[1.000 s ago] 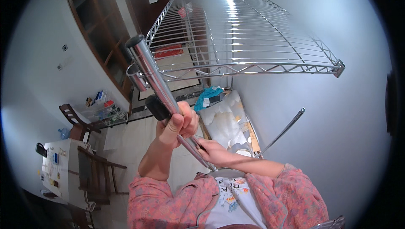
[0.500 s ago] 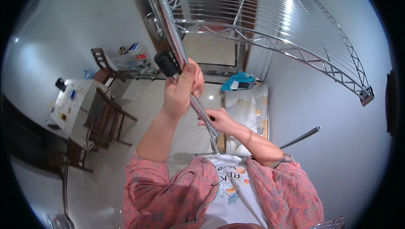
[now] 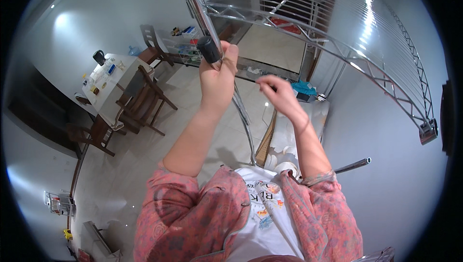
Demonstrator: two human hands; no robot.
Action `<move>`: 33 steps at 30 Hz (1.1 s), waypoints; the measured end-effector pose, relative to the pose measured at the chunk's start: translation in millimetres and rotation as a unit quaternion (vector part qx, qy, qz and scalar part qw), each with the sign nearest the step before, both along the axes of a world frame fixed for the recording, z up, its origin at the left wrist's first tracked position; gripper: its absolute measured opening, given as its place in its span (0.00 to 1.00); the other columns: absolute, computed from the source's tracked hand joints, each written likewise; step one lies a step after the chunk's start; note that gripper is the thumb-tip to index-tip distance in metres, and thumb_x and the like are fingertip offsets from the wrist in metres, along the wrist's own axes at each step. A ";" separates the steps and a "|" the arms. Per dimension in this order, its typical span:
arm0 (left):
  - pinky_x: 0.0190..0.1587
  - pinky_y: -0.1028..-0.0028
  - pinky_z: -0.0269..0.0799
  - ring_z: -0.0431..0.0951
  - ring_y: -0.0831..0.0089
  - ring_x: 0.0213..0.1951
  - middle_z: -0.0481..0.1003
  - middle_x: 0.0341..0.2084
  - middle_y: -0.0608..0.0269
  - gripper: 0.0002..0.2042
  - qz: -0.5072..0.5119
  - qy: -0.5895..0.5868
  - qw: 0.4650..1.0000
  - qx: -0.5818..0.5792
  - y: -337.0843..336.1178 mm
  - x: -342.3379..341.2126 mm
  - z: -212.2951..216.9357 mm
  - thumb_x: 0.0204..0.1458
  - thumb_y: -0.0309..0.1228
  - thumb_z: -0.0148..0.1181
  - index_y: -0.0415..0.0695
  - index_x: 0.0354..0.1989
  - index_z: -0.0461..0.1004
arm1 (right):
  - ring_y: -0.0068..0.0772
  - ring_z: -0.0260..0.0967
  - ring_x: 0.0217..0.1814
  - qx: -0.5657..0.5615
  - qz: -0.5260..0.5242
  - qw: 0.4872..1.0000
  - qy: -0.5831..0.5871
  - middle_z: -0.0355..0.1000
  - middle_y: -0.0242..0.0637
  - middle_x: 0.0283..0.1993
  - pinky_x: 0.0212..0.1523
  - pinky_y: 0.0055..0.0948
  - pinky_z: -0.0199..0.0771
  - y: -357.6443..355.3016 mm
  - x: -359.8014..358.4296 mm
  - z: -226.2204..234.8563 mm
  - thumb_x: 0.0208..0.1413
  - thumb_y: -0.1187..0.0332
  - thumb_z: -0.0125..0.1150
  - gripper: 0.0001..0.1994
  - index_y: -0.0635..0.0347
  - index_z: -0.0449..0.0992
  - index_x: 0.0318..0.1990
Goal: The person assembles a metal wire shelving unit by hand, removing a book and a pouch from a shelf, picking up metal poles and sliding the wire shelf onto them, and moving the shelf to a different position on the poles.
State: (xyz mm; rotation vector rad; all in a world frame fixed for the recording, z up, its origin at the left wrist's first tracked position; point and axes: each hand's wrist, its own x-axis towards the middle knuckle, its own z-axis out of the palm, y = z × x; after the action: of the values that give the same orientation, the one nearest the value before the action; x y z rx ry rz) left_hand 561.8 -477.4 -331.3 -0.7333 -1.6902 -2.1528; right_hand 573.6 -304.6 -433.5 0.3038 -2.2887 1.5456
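My left hand (image 3: 218,76) is closed around an upright chrome pole (image 3: 204,18), at the near left corner of a wire shelf (image 3: 270,18). A short black plastic cylinder (image 3: 208,48) sits at the top of that hand, beside the pole. Below the hand the pole runs on down toward my shirt. My right hand (image 3: 282,98) is apart from the pole, to its right, with fingers curled together. Something small and dark shows between thumb and fingers, too small to name.
At the right, the shelf's near corner has a collar (image 3: 428,131), and a second pole's open end (image 3: 354,165) stands below it. A patterned mattress (image 3: 299,141) lies beneath. Farther left are a table (image 3: 103,86) and wooden chairs (image 3: 144,98).
My right hand has come off the lower pole and moved up and to the right. My left hand keeps its hold, slightly higher in view. The whole view has shifted.
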 end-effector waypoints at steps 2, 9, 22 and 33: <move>0.31 0.81 0.63 0.66 0.83 0.25 0.67 0.21 0.71 0.07 -0.002 0.000 1.000 -0.005 -0.8 1.8 0.2 0.60 0.31 0.54 0.40 0.39 0.71 | 0.26 0.73 0.41 -0.070 0.002 0.997 0.031 0.77 0.40 0.39 0.42 0.24 0.71 -7.1 4.7 30.7 0.56 0.68 0.58 0.11 0.64 0.77 0.42; 0.36 0.78 0.67 0.69 0.80 0.29 0.69 0.23 0.69 0.13 -0.066 -0.018 0.997 -0.027 -14.7 -4.8 6.4 0.60 0.31 0.53 0.34 0.48 0.71 | 0.28 0.71 0.38 0.052 0.059 0.994 0.079 0.76 0.37 0.38 0.38 0.26 0.69 -28.7 20.9 60.9 0.52 0.64 0.62 0.12 0.62 0.77 0.41; 0.41 0.77 0.72 0.76 0.76 0.38 0.72 0.31 0.69 0.23 -0.164 -0.037 0.981 -0.098 -35.5 -10.7 10.2 0.57 0.36 0.59 0.36 0.57 0.67 | 0.21 0.65 0.36 0.016 0.091 0.996 0.007 0.71 0.29 0.35 0.35 0.23 0.65 -42.4 8.2 40.6 0.46 0.60 0.70 0.16 0.60 0.73 0.36; 0.50 0.70 0.71 0.76 0.69 0.47 0.76 0.41 0.58 0.23 -0.355 0.000 0.928 -0.111 -52.4 -45.9 9.8 0.55 0.28 0.58 0.35 0.59 0.65 | 0.23 0.63 0.34 0.112 0.070 0.991 0.013 0.70 0.33 0.36 0.37 0.25 0.67 -41.4 11.5 42.7 0.51 0.58 0.68 0.20 0.65 0.71 0.42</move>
State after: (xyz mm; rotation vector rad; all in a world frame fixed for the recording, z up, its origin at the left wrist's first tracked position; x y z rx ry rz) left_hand 515.9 -529.8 -321.5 -1.6157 -1.8822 -2.3944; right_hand 585.1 -345.9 -390.8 0.5504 -2.4681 1.3379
